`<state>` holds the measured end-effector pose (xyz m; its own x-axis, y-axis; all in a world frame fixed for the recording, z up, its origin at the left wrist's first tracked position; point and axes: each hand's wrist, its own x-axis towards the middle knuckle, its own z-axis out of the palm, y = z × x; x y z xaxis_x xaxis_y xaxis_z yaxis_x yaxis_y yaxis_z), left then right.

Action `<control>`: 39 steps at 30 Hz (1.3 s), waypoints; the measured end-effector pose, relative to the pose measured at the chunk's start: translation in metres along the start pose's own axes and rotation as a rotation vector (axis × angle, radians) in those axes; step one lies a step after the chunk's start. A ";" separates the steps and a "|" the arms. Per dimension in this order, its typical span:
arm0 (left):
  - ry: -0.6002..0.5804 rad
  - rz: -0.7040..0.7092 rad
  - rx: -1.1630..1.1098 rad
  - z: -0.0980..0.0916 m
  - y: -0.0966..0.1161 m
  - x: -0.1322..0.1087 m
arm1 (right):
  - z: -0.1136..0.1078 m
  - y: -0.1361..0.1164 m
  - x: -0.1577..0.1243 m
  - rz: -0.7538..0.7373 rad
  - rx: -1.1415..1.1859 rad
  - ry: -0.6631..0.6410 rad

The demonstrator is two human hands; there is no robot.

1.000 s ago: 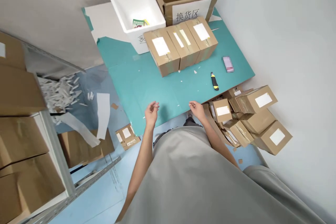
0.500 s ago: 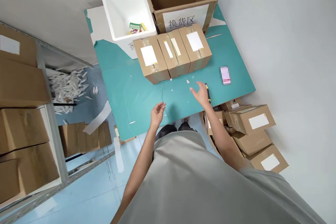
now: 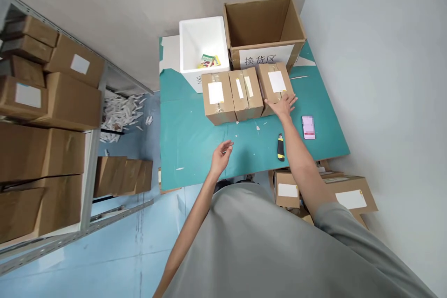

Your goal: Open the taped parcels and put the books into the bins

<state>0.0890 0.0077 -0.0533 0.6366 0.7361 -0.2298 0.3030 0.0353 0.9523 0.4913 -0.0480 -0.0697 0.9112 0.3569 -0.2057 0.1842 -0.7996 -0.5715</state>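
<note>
Three taped cardboard boxes stand side by side on a teal table (image 3: 195, 135). My right hand (image 3: 283, 104) lies flat, fingers spread, on the near edge of the rightmost box (image 3: 275, 84). The middle box (image 3: 246, 93) and the left box (image 3: 218, 98) are untouched. My left hand (image 3: 221, 154) hovers over the table's near part with fingers loosely apart and nothing in it. A black and yellow utility knife (image 3: 280, 146) lies on the table beside my right forearm.
An open cardboard carton (image 3: 265, 32) with a paper sign and a white foam box (image 3: 202, 46) stand behind the three boxes. A phone (image 3: 308, 127) lies at the table's right. Labelled boxes (image 3: 349, 198) sit on the floor right; shelves (image 3: 52, 116) of cartons stand left.
My right hand moved from the table's near edge past the knife up onto the rightmost box. My left hand drifted slightly forward. The view shifted, with the table now farther away.
</note>
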 end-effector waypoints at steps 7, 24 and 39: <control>0.020 -0.024 -0.016 0.009 -0.007 -0.005 | -0.016 -0.001 0.016 -0.033 -0.093 -0.087; -0.195 0.060 -0.125 0.020 -0.023 0.028 | -0.117 0.108 -0.252 -0.123 0.028 0.233; 0.202 -0.107 0.001 -0.175 -0.088 -0.010 | 0.008 -0.014 -0.348 -0.783 -0.016 -0.448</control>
<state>-0.0687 0.1153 -0.0998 0.4462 0.8484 -0.2848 0.3617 0.1201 0.9245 0.1688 -0.1573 0.0030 0.2944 0.9541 -0.0547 0.6999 -0.2542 -0.6675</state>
